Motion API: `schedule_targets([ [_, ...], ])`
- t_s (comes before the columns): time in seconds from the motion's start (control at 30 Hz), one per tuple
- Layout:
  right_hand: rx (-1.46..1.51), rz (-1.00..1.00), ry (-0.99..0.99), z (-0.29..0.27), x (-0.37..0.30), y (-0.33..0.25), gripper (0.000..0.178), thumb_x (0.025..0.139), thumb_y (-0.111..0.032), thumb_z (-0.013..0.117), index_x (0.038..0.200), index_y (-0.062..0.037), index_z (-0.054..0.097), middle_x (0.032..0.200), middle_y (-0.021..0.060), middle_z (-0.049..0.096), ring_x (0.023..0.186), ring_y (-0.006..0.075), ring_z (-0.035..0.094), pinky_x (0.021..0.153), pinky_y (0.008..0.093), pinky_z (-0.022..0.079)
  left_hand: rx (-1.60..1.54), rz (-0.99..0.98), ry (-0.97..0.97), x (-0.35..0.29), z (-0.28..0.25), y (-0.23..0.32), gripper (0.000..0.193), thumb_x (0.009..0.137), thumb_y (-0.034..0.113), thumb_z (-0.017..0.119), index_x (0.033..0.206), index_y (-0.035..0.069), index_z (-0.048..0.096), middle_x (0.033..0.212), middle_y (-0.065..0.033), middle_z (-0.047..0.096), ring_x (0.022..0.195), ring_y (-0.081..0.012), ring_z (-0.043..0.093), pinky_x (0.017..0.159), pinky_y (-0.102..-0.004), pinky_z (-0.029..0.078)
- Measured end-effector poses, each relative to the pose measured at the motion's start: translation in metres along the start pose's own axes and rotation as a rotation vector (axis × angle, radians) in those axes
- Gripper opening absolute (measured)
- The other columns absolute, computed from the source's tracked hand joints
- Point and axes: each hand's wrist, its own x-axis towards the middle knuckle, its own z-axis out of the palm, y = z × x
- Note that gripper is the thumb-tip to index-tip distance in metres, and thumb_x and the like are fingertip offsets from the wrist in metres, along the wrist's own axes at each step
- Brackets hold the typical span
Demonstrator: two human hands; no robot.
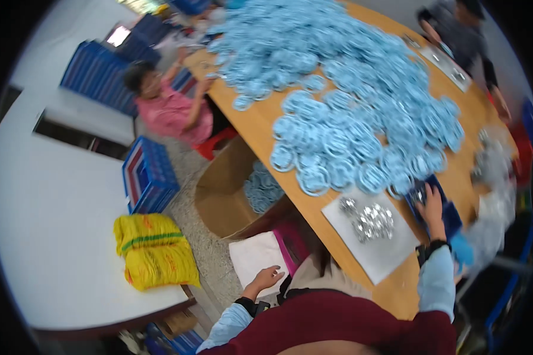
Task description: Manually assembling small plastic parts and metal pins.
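My right hand [431, 207] reaches out over the wooden table [260, 127] and rests on a dark blue tray [450, 216] that holds small shiny pieces. Whether its fingers grip anything is hidden. Just left of it lies a white sheet [385, 251] with a heap of small silver metal parts [373, 222]. A large spread of light blue rings [349, 100] covers most of the table beyond. My left hand [266, 278] hangs off the table's near side with fingers loosely apart, holding nothing, above a white cloth or bag [251, 254].
An open cardboard box [219, 204] with blue rings inside stands below the table edge. Blue crates [151, 177], a yellow sack [154, 248] on a white table [47, 219], a person in pink [172, 109] at the left side and another person [462, 35] at the far right.
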Motion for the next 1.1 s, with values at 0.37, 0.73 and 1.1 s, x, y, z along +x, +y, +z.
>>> schedule_targets([
  [0.37,0.202,0.069,-0.086,0.060,0.006,0.008,0.045,0.065,0.007,0.058,0.108,-0.0017,0.054,0.106,0.0211,0.047,0.097,0.0386,0.050,0.084,0.0405,0.043,-0.082,-0.058,0.126,-0.021,-0.001,-0.005,0.053,0.083,0.044,0.053,0.114,0.002,0.055,0.094,-0.0210,0.063,0.090,-0.0344,0.060,0.079,-0.0391,0.047],
  [0.73,0.702,0.282,0.027,0.046,0.026,0.012,0.033,0.073,0.001,0.059,0.106,0.0011,0.058,0.095,0.0091,0.064,0.084,0.0154,0.061,0.073,0.0263,0.048,-0.074,-0.018,0.099,-0.021,0.023,-0.033,0.048,0.083,0.041,0.057,0.112,0.003,0.056,0.087,-0.0186,0.064,0.081,-0.0307,0.062,0.073,-0.0366,0.049],
  [1.1,1.219,0.354,-0.186,0.006,0.002,-0.106,0.033,0.075,-0.002,0.062,0.107,0.0006,0.057,0.089,0.0066,0.061,0.073,0.0109,0.057,0.063,0.0231,0.048,-0.157,0.458,0.130,0.076,-0.032,0.109,0.041,0.083,0.030,0.059,0.110,0.000,0.054,0.090,-0.0174,0.062,0.080,-0.0284,0.061,0.071,-0.0347,0.049],
])
